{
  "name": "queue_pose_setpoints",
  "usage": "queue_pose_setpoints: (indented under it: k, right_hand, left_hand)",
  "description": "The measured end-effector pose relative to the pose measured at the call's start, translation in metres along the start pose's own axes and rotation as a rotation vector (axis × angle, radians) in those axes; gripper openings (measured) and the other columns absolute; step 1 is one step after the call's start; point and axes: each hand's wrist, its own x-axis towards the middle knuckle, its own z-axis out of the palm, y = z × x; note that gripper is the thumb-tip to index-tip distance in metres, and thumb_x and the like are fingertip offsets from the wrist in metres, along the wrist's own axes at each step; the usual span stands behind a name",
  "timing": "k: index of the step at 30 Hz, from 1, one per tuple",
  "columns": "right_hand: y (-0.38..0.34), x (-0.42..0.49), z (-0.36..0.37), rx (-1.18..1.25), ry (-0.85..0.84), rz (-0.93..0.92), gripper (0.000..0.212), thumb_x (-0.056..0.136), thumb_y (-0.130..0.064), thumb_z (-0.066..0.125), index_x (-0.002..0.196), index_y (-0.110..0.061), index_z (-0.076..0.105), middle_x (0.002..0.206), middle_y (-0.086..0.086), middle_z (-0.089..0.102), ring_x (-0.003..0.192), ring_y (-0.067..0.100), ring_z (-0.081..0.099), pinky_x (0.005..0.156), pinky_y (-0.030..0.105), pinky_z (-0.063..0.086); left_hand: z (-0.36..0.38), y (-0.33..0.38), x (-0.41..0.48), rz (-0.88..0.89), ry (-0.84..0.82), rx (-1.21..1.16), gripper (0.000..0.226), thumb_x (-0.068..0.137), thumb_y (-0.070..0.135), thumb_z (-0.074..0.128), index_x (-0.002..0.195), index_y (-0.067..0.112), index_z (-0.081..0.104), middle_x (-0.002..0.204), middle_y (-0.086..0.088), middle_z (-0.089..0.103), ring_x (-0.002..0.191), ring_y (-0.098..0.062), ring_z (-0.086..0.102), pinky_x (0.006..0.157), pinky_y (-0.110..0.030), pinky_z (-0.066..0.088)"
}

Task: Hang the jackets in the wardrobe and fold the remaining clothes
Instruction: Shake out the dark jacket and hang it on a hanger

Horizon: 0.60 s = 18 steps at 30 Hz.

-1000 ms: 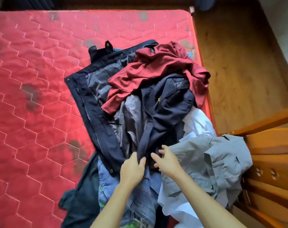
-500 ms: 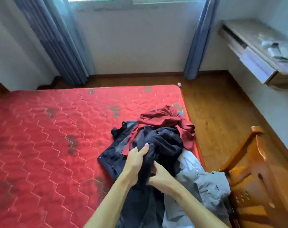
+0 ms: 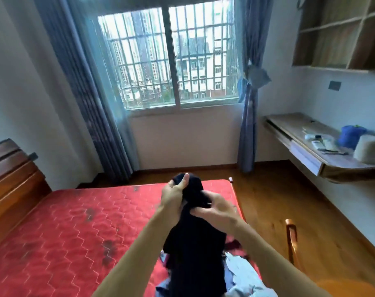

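Left hand clenches the dark jacket up top; right hand pinches it lower. Find the collar before hanging.

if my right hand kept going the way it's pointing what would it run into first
The right hand points left into the dark garment that it pinches. Just beyond that fold it would probably meet the left hand, though depth is unclear.
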Motion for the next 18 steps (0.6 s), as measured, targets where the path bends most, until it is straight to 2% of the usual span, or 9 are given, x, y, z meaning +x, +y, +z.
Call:
queue_pose_setpoints:
  k: [2,4,6,8,10,12,13,16,18]
  right_hand:
    - [-0.024,0.007,-0.012,-0.1,0.136,-0.07,0.015,0.079,0.005,0.06,0.078,-0.008,0.068,0.063,-0.003,0.062,0.057,0.009,0.056,0.053,0.028,0.042]
    - [-0.047,0.015,-0.022,-0.127,0.212,-0.125,0.018,0.079,0.0,0.057,0.067,-0.011,0.063,0.056,-0.005,0.055,0.051,0.009,0.048,0.05,0.03,0.036]
    - [-0.071,0.023,-0.027,-0.187,0.233,-0.177,0.025,0.08,0.001,0.055,0.062,-0.015,0.059,0.053,-0.011,0.053,0.05,0.007,0.045,0.049,0.025,0.035]
    - [-0.094,0.026,-0.027,-0.247,0.242,-0.241,0.029,0.081,0.002,0.054,0.066,-0.021,0.063,0.057,-0.014,0.057,0.054,0.005,0.05,0.051,0.017,0.038]
    - [-0.108,0.026,-0.027,-0.235,0.281,-0.315,0.028,0.082,0.004,0.053,0.077,-0.018,0.071,0.069,-0.011,0.066,0.064,0.005,0.059,0.058,0.016,0.045]
    - [-0.121,0.026,-0.031,-0.168,0.339,-0.375,0.027,0.084,0.006,0.052,0.083,-0.011,0.074,0.076,-0.003,0.071,0.071,0.007,0.062,0.063,0.021,0.049]
    - [-0.126,0.026,-0.033,-0.141,0.355,-0.389,0.029,0.085,0.006,0.052,0.082,-0.013,0.074,0.076,-0.003,0.072,0.072,0.005,0.062,0.063,0.021,0.049]
    - [-0.142,0.027,-0.034,-0.076,0.338,-0.389,0.043,0.087,0.006,0.052,0.078,-0.031,0.072,0.07,-0.017,0.071,0.071,-0.003,0.063,0.062,0.016,0.051]
    - [-0.15,0.028,-0.035,-0.016,0.301,-0.383,0.045,0.086,0.008,0.051,0.077,-0.031,0.073,0.07,-0.017,0.071,0.071,-0.002,0.063,0.063,0.017,0.051]
  left_hand:
    - [0.008,0.027,-0.012,0.035,-0.102,-0.04,0.022,0.097,0.02,0.061,0.109,0.003,0.066,0.096,-0.012,0.073,0.077,-0.016,0.073,0.07,-0.029,0.06]
    - [0.011,0.051,-0.024,0.024,-0.206,-0.111,0.033,0.099,0.026,0.056,0.117,0.001,0.065,0.111,-0.015,0.072,0.096,-0.019,0.072,0.085,-0.031,0.058]
    - [0.008,0.069,-0.036,0.031,-0.29,-0.202,0.036,0.102,0.024,0.05,0.123,-0.001,0.063,0.121,-0.015,0.07,0.108,-0.021,0.068,0.093,-0.032,0.055]
    - [0.003,0.079,-0.049,0.08,-0.341,-0.252,0.028,0.1,0.012,0.045,0.118,0.0,0.063,0.116,-0.014,0.071,0.107,-0.02,0.068,0.094,-0.033,0.056]
    - [-0.006,0.08,-0.059,0.202,-0.308,-0.059,0.027,0.097,0.0,0.041,0.106,0.005,0.066,0.108,-0.009,0.073,0.104,-0.019,0.069,0.094,-0.04,0.056]
    - [-0.022,0.07,-0.06,0.43,-0.161,0.332,0.034,0.091,-0.005,0.047,0.111,0.012,0.068,0.11,-0.005,0.074,0.104,-0.017,0.069,0.095,-0.049,0.055]
    - [-0.03,0.062,-0.057,0.527,-0.1,0.51,0.041,0.087,-0.004,0.052,0.118,0.018,0.067,0.114,-0.002,0.073,0.106,-0.012,0.068,0.099,-0.049,0.053]
    - [-0.046,0.032,-0.051,0.614,-0.022,0.877,0.068,0.086,0.013,0.069,0.147,0.028,0.041,0.144,0.011,0.049,0.131,0.0,0.045,0.116,-0.027,0.035]
    - [-0.046,0.016,-0.053,0.581,-0.099,0.854,0.063,0.09,0.024,0.07,0.145,0.031,0.041,0.141,0.013,0.052,0.129,0.004,0.047,0.109,-0.016,0.036]
